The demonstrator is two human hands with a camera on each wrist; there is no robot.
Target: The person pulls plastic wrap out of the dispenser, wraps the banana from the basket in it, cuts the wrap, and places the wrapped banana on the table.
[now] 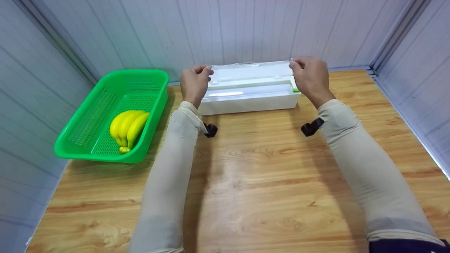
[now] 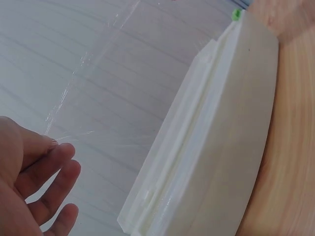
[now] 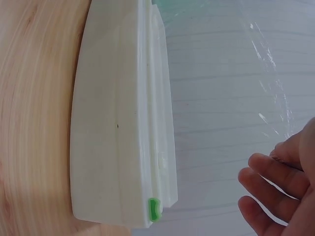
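A long white cling film dispenser [image 1: 251,103] lies at the back of the wooden table, its lid tipped up, with a green slider [image 1: 295,90] at its right end. Clear cling film [image 2: 113,78] rises from it as a stretched sheet. My left hand [image 1: 195,82] pinches the film's left corner between thumb and index finger, the other fingers loosely bent. At the opposite corner, my right hand [image 1: 311,77] pinches the film the same way. Both hands are raised above the dispenser, apart from its body in the wrist views.
To the left stands a green plastic basket [image 1: 105,157] holding a bunch of yellow bananas [image 1: 128,127]. Pale panelled walls [image 1: 239,31] border the table [image 1: 253,196] at the back and both sides. A small black wrist camera [image 1: 211,130] hangs below the left sleeve.
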